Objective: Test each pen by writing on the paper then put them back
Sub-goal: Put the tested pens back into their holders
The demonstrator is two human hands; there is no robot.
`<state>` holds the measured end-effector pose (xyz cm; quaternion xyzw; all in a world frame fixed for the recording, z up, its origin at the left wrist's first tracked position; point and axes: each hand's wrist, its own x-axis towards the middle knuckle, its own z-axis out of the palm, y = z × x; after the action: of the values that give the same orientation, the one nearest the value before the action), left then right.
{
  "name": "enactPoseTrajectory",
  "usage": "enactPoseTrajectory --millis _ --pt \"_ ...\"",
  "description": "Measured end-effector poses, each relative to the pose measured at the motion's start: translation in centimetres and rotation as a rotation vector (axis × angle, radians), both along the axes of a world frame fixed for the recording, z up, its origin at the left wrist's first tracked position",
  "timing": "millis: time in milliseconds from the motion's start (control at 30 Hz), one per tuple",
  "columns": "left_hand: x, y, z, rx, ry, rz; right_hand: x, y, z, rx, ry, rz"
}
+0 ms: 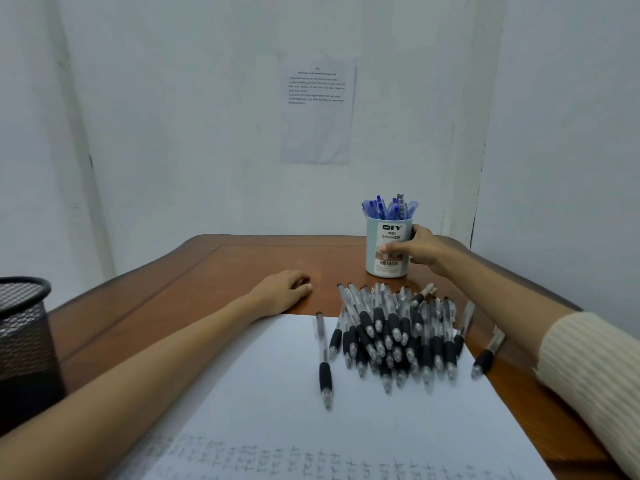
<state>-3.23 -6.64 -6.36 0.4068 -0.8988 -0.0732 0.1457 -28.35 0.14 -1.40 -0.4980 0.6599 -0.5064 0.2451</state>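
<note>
Right grip (419, 250) clasps the pale blue organizer cup (388, 237) at the far side of the bench (173, 289), thumb across its label; blue pens (389, 207) stand inside. Left grip (284, 292) rests on the bench, fingers loosely curled, holding nothing. Black-sleeved clear pens (398, 337) lie heaped on the paper (259, 393), with a single pen (324, 362) just left of the heap. Rows of marks line the paper's near edge. At far left stands a mesh holder (24, 334).

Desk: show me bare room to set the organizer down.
Bare wood lies behind the left hand, left of the desk organizer, and between the mesh holder and the left forearm. Crowded: the black-grip pen pile on the paper's right.
</note>
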Motion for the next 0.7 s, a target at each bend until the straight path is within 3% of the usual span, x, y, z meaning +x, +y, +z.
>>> enactPoseTrajectory --millis 433,567,700 --pt "0.3 1.2 1.7 -0.041 0.061 0.015 0.1 2.6 0.2 0.179 0.085 -0.073" --pt "0.5 2.6 3.6 -0.037 0.213 0.016 -0.3 5.6 1.0 0.272 0.358 -0.225" --pt "1.0 4.8 4.6 0.006 0.226 0.007 -0.2 9.5 1.3 0.384 0.546 -0.297"
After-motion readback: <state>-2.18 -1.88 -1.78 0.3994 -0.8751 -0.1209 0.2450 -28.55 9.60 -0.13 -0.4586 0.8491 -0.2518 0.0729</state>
